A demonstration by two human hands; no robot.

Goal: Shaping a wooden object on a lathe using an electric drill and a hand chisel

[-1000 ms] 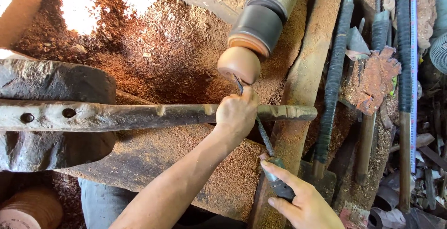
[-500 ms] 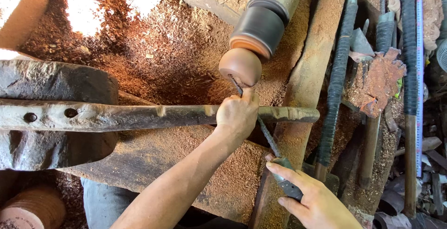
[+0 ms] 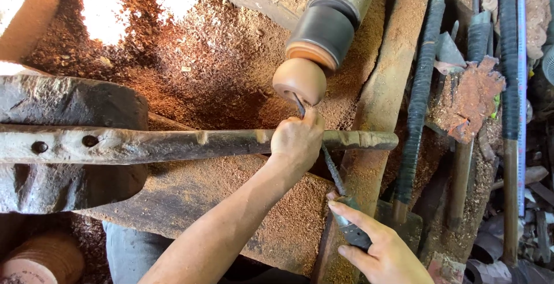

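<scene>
A rounded reddish wooden piece [image 3: 300, 80] is mounted on the end of a lathe spindle [image 3: 330, 27]. A thin metal turning chisel [image 3: 329, 165] runs from its handle up to the piece, with its tip touching the wood's underside. My left hand [image 3: 296, 139] is closed around the chisel's blade and rests on the long worn wooden rest bar [image 3: 173, 142]. My right hand [image 3: 381, 249] grips the chisel's dark handle near the bottom edge.
Reddish sawdust [image 3: 190, 64] covers the bed behind the bar. Several long wrapped tool handles [image 3: 418, 105] lie along the right beside a wooden beam [image 3: 386, 76]. A dark block [image 3: 63, 151] sits at left, and a turned wooden piece [image 3: 40, 258] at bottom left.
Both hands keep the same grip on the chisel against the wooden piece. The right hand has drifted slightly right and down.
</scene>
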